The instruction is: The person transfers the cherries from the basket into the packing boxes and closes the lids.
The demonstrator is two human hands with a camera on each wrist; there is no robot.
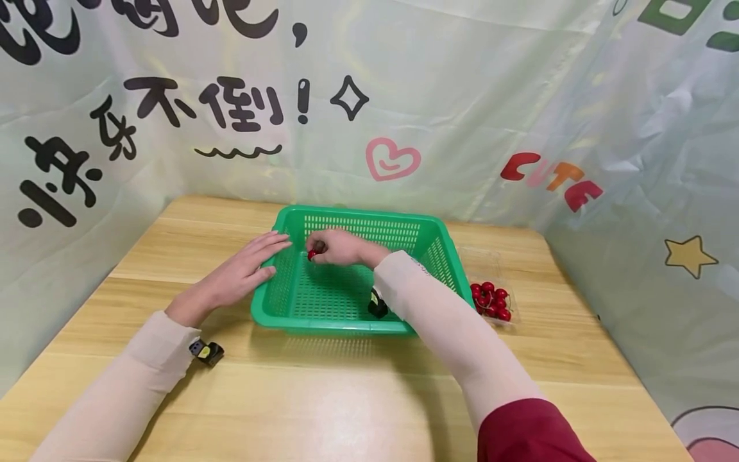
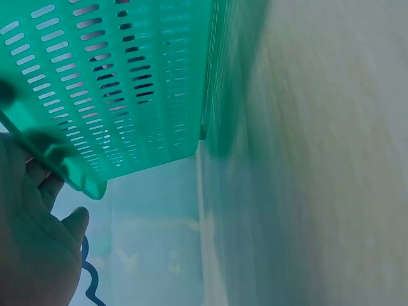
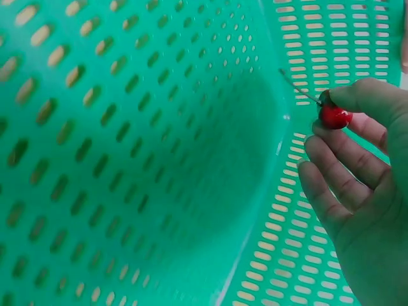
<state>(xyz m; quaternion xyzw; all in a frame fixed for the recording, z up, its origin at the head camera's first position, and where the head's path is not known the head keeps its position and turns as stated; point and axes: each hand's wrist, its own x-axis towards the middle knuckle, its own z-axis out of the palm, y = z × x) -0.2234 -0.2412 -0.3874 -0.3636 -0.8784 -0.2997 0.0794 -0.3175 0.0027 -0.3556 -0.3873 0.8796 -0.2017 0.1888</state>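
Note:
A red cherry (image 3: 335, 117) with a thin stem is pinched between the thumb and fingers of my right hand (image 1: 340, 247). That hand reaches down inside a green plastic basket (image 1: 358, 326), toward its left end. In the right wrist view the cherry is held off the slotted basket floor (image 3: 127, 159). My left hand (image 1: 245, 269) rests on the basket's left rim with its fingers fairly straight. The left wrist view shows that hand (image 2: 38, 236) against the rim, beside the slotted outer wall (image 2: 146, 83).
Right of the basket stands a clear plastic box (image 1: 510, 319) holding several red cherries (image 1: 491, 300). The wooden table (image 1: 323, 398) runs beneath everything. A printed curtain (image 1: 462, 96) hangs behind the table and along its sides.

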